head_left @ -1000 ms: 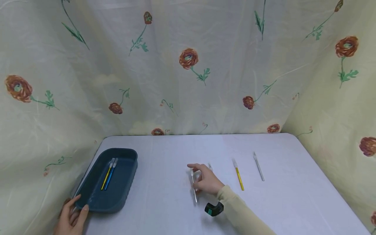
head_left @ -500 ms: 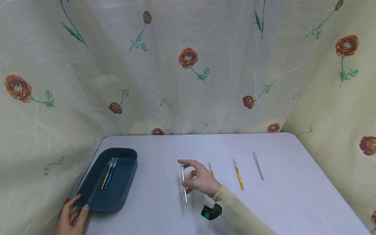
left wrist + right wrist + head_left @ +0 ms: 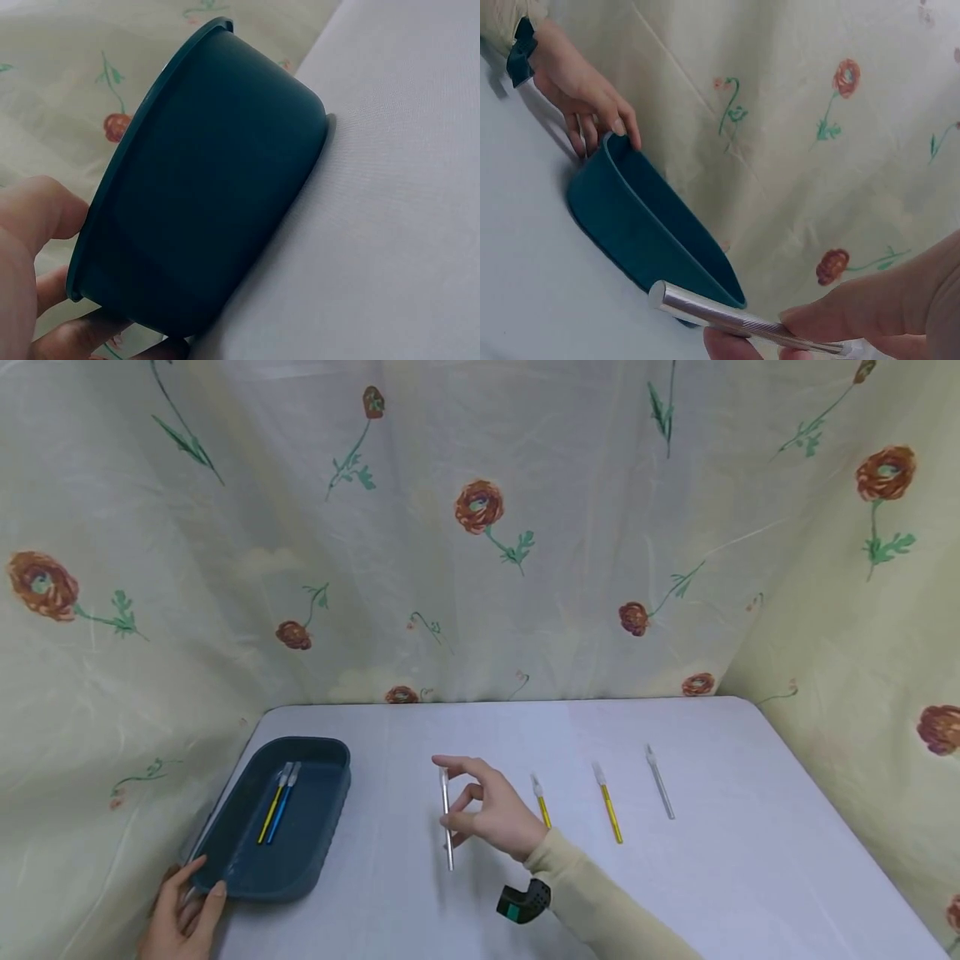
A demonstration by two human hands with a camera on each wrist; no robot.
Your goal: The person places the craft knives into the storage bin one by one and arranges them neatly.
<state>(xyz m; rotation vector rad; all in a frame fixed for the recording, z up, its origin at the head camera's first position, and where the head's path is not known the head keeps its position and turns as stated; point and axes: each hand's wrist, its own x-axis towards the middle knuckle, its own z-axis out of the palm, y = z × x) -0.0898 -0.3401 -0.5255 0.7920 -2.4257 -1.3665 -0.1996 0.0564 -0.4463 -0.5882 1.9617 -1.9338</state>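
My right hand (image 3: 498, 814) holds a silver craft knife (image 3: 449, 853) above the table, between thumb and fingers, its index finger reaching to the far end. In the right wrist view, the knife's handle (image 3: 705, 309) shows a knurled part, and a clear cap lies partly behind the fingers. At the near left corner of a dark teal tray (image 3: 318, 827), my left hand (image 3: 180, 914) grips the rim; the left wrist view shows the tray wall (image 3: 202, 172) with thumb and fingers about it. Inside the tray lie a yellow craft knife (image 3: 272, 814) and a blue craft knife (image 3: 281, 814), side by side.
To the right of my right hand, a yellow craft knife (image 3: 542, 806), another yellow craft knife (image 3: 611, 814) and a silver craft knife (image 3: 661, 789) lie apart on the white table (image 3: 750, 877). A flowered curtain (image 3: 562, 610) hangs behind and beside the table.
My right hand has lifted the silver craft knife and carried it left, uncovering a yellow craft knife on the table. The left hand and tray have stayed put.
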